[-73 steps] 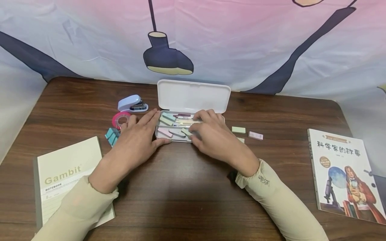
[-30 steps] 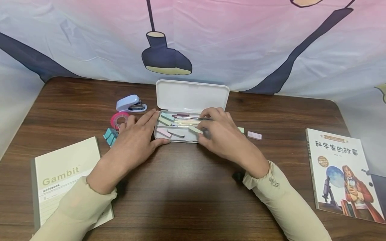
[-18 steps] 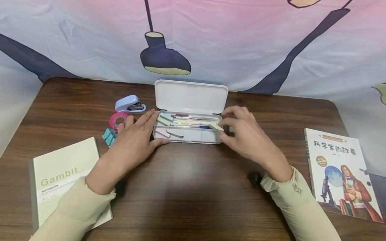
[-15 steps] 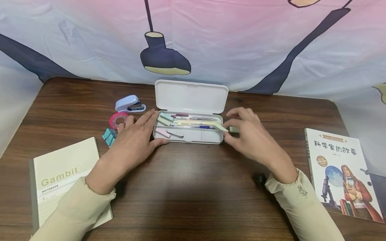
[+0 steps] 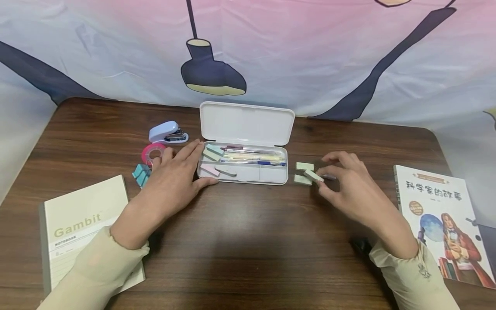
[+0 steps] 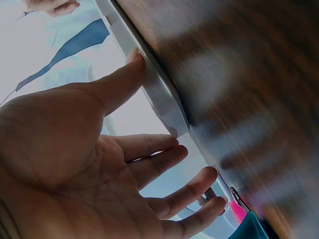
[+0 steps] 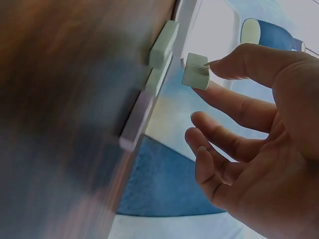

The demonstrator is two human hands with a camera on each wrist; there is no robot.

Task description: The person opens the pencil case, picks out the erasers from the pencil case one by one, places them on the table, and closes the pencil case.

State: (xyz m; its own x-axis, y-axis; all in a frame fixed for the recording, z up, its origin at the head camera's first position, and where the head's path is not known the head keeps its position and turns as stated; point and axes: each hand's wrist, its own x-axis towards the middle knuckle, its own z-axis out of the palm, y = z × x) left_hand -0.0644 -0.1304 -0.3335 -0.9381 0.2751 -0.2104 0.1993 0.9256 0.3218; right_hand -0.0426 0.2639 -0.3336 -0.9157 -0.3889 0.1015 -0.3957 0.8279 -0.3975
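A white pencil case lies with its lid raised, holding several pens and small pastel erasers, among them a pink one. My left hand rests at its left end; in the left wrist view the thumb touches the front wall and the index fingertip is by the corner. To the right of the case, my right hand pinches a light green eraser between thumb and index finger. Two more green erasers, one at the back and one nearer, lie beneath it. A purple eraser is mostly covered by my hand in the head view.
Left of the case are a blue stapler, a pink tape roll and teal binder clips. A notebook lies partly under my left forearm. On the right is a book, its corner overlapped by my right sleeve.
My right hand has taken the green eraser out of the case's front compartment and carried it right, over the erasers on the table. The left hand has stayed in place.
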